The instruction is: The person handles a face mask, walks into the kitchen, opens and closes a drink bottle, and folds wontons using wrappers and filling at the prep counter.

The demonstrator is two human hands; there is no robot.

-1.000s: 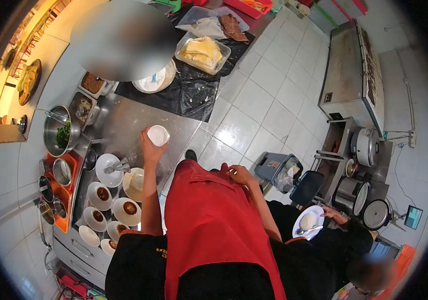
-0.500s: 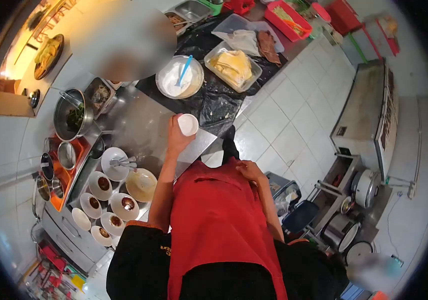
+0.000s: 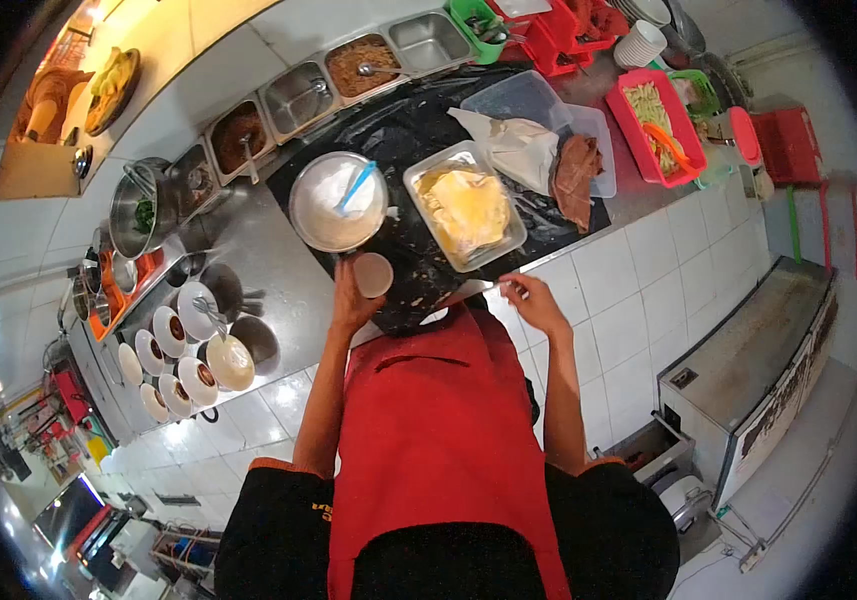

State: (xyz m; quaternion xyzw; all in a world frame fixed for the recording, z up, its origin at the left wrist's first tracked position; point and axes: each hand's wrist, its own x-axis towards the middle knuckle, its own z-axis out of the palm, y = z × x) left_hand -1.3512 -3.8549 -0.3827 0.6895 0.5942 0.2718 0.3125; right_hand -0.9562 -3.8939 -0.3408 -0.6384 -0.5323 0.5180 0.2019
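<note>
My left hand (image 3: 349, 305) is wrapped round a small white cup (image 3: 373, 275), its mouth facing up toward me, just below a bowl of white powder (image 3: 313, 207). A blue-handled utensil (image 3: 356, 188) rests in that bowl. My right hand (image 3: 538, 305) hovers in front of the table edge with fingers loosely bent and nothing visible in them. The nearest thing to it is a clear plastic container (image 3: 510, 245), which holds a stack of yellow sheets (image 3: 463, 205). What the sheets are I cannot tell.
Several white bowls with dark sauce (image 3: 196, 380) stand on the steel counter's left. Steel food pans (image 3: 298, 98) line the back wall. A red basin (image 3: 683, 165) of cut vegetables sits at the right. Black plastic sheeting (image 3: 413, 125) covers part of the table. A chest freezer (image 3: 738, 350) stands right.
My view and body have turned right toward the container. My right hand has left the red apron and come up near the table edge. The cup stays in my left hand, now nearer the powder bowl.
</note>
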